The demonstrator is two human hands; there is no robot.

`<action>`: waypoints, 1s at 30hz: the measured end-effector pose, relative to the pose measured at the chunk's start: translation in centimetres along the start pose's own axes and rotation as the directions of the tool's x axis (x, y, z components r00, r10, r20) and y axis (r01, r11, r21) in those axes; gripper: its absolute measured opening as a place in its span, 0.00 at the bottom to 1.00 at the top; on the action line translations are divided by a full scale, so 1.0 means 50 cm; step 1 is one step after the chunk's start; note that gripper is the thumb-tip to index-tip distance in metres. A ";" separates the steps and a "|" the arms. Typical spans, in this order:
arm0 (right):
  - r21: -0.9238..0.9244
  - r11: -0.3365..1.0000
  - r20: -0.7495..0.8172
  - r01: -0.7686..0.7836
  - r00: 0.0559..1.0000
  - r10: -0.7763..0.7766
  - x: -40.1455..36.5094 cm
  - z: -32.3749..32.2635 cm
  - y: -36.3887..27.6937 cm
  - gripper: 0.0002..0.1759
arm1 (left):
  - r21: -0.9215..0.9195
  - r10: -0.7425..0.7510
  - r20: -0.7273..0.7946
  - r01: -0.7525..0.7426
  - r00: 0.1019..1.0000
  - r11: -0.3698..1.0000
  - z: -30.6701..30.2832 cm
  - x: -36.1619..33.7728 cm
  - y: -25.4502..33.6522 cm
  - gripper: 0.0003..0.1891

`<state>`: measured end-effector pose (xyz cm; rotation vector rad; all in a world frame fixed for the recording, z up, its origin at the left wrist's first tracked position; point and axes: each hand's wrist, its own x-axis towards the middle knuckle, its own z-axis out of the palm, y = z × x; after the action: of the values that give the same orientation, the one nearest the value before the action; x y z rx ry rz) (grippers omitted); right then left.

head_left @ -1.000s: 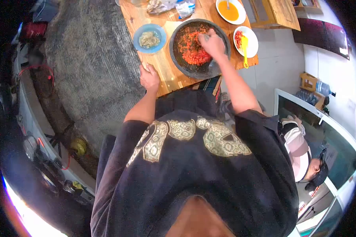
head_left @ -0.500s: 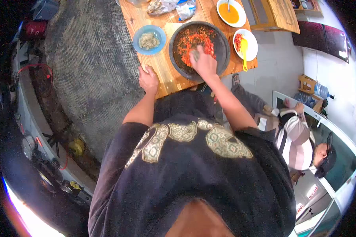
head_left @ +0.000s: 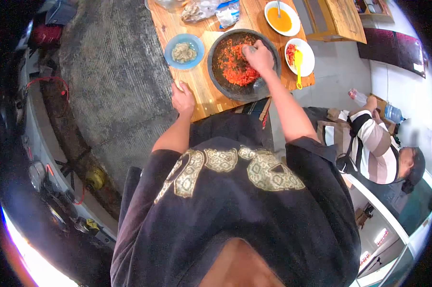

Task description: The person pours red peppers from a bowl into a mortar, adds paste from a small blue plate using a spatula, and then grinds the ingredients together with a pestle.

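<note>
Wood tabletop (head_left: pixel 204 91) bears mortar (head_left: pixel 240 92) and blue bowl (head_left: pixel 171 48) above seemingly concrete floor (head_left: pixel 110 71).

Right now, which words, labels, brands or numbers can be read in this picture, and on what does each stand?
No text is readable.
Plastic packet on the table: print too blurred.
Bottle: too small.
Shirt: pattern only, no letters.
Mortar and pestle in the right hand: no marks visible.
</note>
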<state>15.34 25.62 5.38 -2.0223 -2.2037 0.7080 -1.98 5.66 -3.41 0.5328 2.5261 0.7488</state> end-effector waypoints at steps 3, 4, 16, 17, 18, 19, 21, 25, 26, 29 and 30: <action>-0.102 0.991 0.051 0.085 0.995 -0.080 -0.064 0.030 -0.009 0.23 | 0.027 -0.049 0.033 0.048 0.998 0.998 -0.003 0.001 0.003 0.25; -0.125 0.967 0.015 0.220 0.975 -0.220 -0.115 0.043 0.003 0.22 | 0.003 -0.027 0.035 0.027 0.999 1.000 -0.009 -0.008 0.001 0.26; -0.217 0.940 0.004 0.262 0.964 -0.268 -0.043 0.024 -0.033 0.22 | 0.015 -0.039 0.060 0.038 0.997 0.999 -0.010 0.003 0.001 0.28; -0.151 0.975 0.052 0.162 0.986 -0.155 -0.001 0.011 -0.037 0.22 | 0.013 -0.030 0.039 0.030 0.999 0.999 -0.005 0.005 0.000 0.28; -0.061 0.991 0.105 0.120 0.988 -0.114 0.019 -0.010 -0.039 0.24 | 0.016 -0.014 0.036 0.013 0.999 1.000 -0.004 0.002 -0.006 0.28; -0.005 0.997 0.207 0.076 0.976 -0.073 0.018 -0.006 -0.031 0.25 | 0.015 -0.002 0.031 0.001 1.000 1.000 -0.002 -0.003 -0.013 0.28; -0.018 0.992 0.143 0.128 0.982 -0.125 -0.038 0.027 -0.036 0.24 | -0.002 0.010 0.019 -0.010 1.000 1.000 0.003 0.014 0.001 0.27; -0.145 0.965 0.022 0.218 0.976 -0.217 -0.055 0.032 -0.032 0.24 | 0.020 -0.028 0.069 0.026 0.997 0.999 -0.016 -0.001 0.002 0.26; -0.132 0.970 -0.070 0.205 0.974 -0.216 -0.016 0.023 -0.025 0.25 | 0.019 -0.028 0.076 0.027 0.997 0.999 -0.014 -0.002 0.004 0.26; 0.022 0.986 -0.073 0.165 0.984 -0.163 -0.014 0.040 -0.013 0.24 | -0.004 0.001 0.022 -0.001 1.000 1.000 -0.008 -0.002 0.001 0.25; 0.085 0.984 -0.055 0.159 0.986 -0.155 -0.026 0.047 -0.010 0.24 | -0.013 0.008 0.014 -0.007 1.000 1.000 -0.007 0.006 0.007 0.24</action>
<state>14.23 23.67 3.79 -1.7816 -2.2310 0.7182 -2.31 5.92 -3.05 0.5419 2.5059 0.7606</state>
